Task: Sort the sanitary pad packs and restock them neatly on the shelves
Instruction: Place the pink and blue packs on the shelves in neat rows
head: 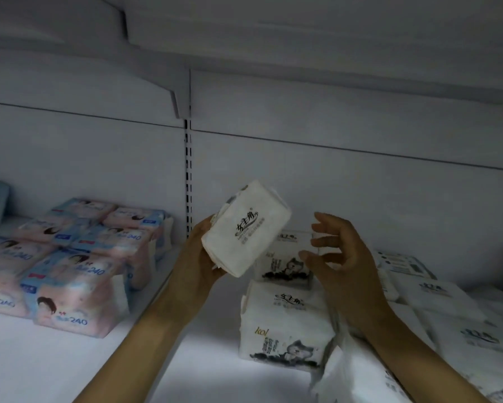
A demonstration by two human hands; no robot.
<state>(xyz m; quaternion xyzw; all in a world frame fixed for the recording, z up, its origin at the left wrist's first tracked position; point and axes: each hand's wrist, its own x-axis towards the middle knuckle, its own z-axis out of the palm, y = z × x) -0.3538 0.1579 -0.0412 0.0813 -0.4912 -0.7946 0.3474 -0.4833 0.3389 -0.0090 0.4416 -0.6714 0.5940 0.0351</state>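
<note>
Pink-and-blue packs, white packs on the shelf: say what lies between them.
Head view: a bare strip of shelf; the left hand and forearm reach over it, holding a white pack.

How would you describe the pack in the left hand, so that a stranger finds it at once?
Start at the slotted upright post in the back wall. Just right of its foot, the left hand grips a white pack. Unlike the other white packs resting on the shelf, it is raised and tilted.

White pack held above the shelf

Left hand point(199, 257) grips a tilted white plastic-wrapped pack point(246, 228) above the white metal shelf point(55, 367); right hand point(342, 257) hovers beside the pack, fingers spread.
</note>
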